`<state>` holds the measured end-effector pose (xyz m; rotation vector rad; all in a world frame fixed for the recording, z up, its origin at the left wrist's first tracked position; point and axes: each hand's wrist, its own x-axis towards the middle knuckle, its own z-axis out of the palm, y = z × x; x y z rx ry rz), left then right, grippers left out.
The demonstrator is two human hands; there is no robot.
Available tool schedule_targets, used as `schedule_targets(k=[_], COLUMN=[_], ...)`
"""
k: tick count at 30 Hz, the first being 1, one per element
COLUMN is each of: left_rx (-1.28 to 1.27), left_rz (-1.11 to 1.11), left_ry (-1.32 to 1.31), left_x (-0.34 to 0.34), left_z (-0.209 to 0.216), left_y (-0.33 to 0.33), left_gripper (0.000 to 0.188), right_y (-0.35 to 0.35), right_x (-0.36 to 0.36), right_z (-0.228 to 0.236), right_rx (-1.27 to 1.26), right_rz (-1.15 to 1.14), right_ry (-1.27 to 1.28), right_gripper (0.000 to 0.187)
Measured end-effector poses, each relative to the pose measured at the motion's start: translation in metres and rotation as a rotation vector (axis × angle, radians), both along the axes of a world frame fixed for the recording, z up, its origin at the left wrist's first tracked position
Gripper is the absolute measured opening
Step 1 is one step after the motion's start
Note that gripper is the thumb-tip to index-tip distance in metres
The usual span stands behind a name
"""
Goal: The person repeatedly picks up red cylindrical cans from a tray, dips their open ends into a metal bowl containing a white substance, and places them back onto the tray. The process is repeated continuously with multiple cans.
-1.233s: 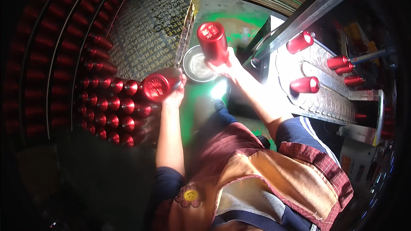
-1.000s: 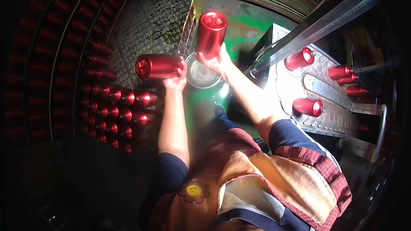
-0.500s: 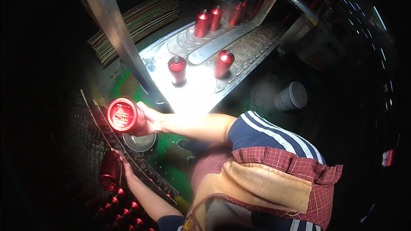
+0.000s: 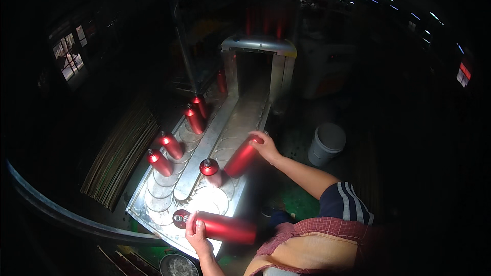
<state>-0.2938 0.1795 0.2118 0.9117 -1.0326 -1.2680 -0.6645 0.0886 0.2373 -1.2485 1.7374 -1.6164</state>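
Note:
My right hand (image 4: 265,147) is closed around the neck end of a red metal bottle (image 4: 240,159). That bottle leans over the right lane of the conveyor, its base low on the plates; whether it touches them I cannot tell. Closer to me, my left hand (image 4: 196,231) grips a second red bottle (image 4: 225,227) near its shoulder. It is held almost level, neck to the left, over the conveyor's near end. Between the two held bottles and slightly left, another red bottle (image 4: 210,171) stands upright on the conveyor (image 4: 192,180).
Several red bottles (image 4: 171,145) stand along the conveyor's left lane. A metal arch (image 4: 259,46) spans the far part of the right lane. To the right is a pale bucket (image 4: 327,144); stacked sheets (image 4: 120,153) lie left. A round pan (image 4: 179,265) sits below the near end.
My view has swung toward the conveyor. Both hands have moved from the left side to the conveyor, each with a red bottle. The right-hand bottle has turned from base-facing-me to base-down.

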Motion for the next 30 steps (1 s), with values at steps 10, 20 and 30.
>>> schedule_targets(k=[10,20,30], left_rx=[-0.439,-0.231,0.421], left_rz=[0.019,-0.201,0.193], left_ry=[-0.926,-0.421,-0.127], left_x=[-0.323,-0.312,-0.017], left_z=[-0.017,0.012,-0.050], left_y=[-0.275,-0.250,0.131], left_gripper=[0.035,0.029,0.021], right_y=[-0.239,-0.215,0.124], right_x=[-0.116,-0.180,0.189], right_z=[-0.053,-0.032,-0.063], right_rx=[0.220,-0.431,0.179], right_rz=[0.011,0.089,1.155], right_ry=[0.558,0.069,-0.257], right_gripper=[0.044,0.032,0.024])
